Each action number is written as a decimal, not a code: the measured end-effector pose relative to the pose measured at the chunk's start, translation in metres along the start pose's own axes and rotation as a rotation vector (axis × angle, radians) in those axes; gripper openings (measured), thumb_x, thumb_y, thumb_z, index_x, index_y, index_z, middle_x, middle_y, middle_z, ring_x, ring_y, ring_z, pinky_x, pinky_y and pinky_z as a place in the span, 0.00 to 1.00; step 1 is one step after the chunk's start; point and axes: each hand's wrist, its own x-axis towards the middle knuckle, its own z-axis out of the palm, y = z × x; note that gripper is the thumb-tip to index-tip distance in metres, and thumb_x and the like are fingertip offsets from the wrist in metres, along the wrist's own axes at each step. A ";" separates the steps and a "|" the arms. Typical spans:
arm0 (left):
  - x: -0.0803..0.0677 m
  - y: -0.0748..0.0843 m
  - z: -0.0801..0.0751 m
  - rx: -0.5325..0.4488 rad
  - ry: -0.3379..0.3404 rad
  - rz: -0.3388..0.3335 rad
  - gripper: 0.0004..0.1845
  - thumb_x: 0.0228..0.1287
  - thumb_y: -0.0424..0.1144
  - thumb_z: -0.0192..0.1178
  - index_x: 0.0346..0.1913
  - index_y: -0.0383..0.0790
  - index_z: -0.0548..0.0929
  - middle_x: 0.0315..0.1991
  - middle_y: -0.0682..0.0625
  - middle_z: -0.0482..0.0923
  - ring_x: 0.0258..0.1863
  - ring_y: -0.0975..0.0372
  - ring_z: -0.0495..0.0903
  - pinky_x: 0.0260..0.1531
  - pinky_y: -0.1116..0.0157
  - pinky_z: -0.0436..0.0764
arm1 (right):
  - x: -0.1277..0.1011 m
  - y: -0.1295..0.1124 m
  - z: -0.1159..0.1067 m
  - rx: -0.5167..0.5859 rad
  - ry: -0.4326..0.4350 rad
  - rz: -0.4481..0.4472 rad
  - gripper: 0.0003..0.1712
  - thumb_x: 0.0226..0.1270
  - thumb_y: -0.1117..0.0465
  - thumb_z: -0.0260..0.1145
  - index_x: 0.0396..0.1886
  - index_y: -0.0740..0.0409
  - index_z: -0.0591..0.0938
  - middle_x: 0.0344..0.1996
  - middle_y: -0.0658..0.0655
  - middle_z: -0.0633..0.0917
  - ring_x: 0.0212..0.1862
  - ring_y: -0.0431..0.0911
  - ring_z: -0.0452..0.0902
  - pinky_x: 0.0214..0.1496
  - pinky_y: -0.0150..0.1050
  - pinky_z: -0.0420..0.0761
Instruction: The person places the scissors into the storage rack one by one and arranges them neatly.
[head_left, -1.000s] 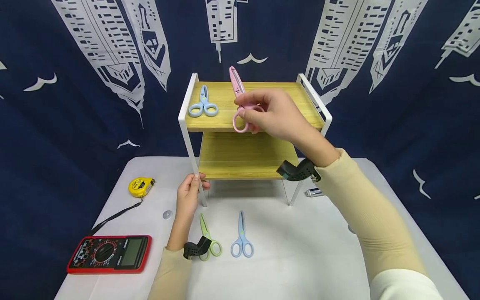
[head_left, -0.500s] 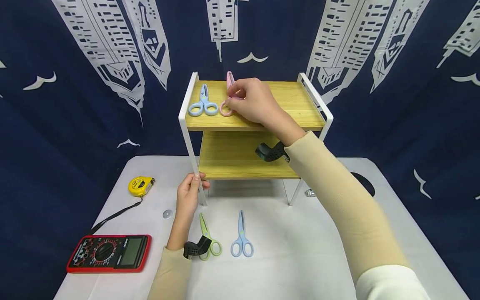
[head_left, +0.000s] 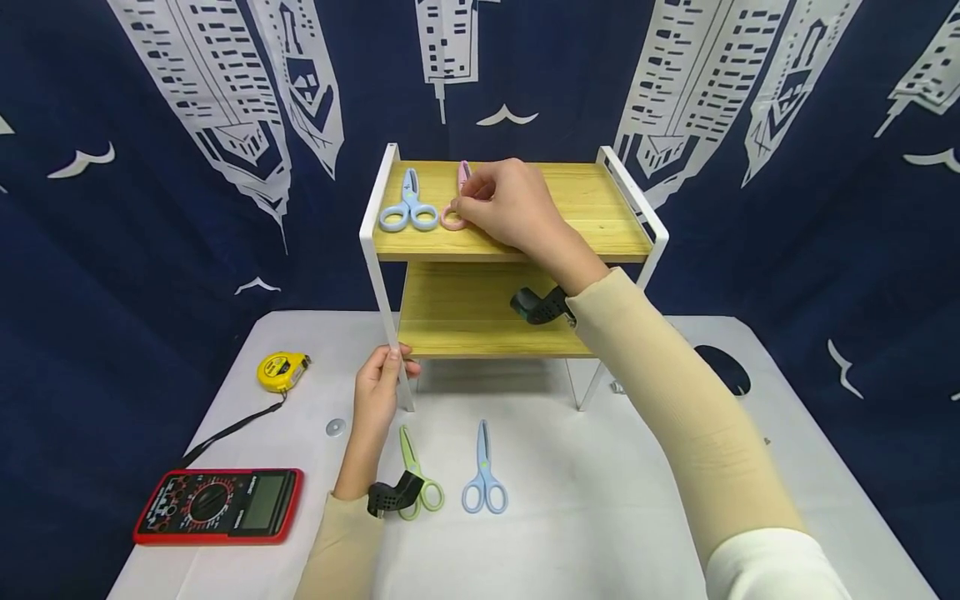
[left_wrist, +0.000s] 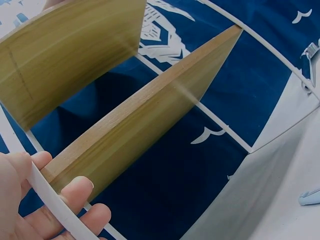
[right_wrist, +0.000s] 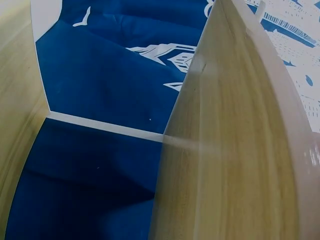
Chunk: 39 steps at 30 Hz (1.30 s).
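Observation:
My right hand (head_left: 510,204) pinches a pair of pink scissors (head_left: 463,172) at the upper board of a two-tier shelf (head_left: 570,217); the hand covers much of them. Left of them on the same board lie blue scissors (head_left: 409,202), blades pointing away. My left hand (head_left: 375,387) grips the shelf's white front-left leg (head_left: 381,292). In the left wrist view the fingers curl round that white leg (left_wrist: 55,205), by the lower board (left_wrist: 125,120). The right wrist view is filled mostly by the shelf boards (right_wrist: 225,125); the pink scissors do not show there.
On the white table (head_left: 600,500) lie green scissors (head_left: 409,454), partly behind the left wrist strap, and blue scissors (head_left: 483,475). To the left are a yellow tape measure (head_left: 281,371), a red multimeter (head_left: 217,506) and a small disc (head_left: 335,427). A black round object (head_left: 723,369) sits right.
My right hand has moved left and farther back with the pink scissors, which now lie lower, beside the blue pair on the upper board. The left hand keeps its place on the leg.

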 end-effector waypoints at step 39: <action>-0.001 0.003 0.000 -0.007 -0.004 0.001 0.17 0.82 0.38 0.46 0.50 0.24 0.78 0.25 0.65 0.83 0.32 0.70 0.82 0.45 0.67 0.71 | -0.109 0.028 0.029 0.205 0.514 -0.636 0.06 0.58 0.68 0.69 0.34 0.66 0.88 0.31 0.62 0.86 0.33 0.50 0.79 0.39 0.34 0.78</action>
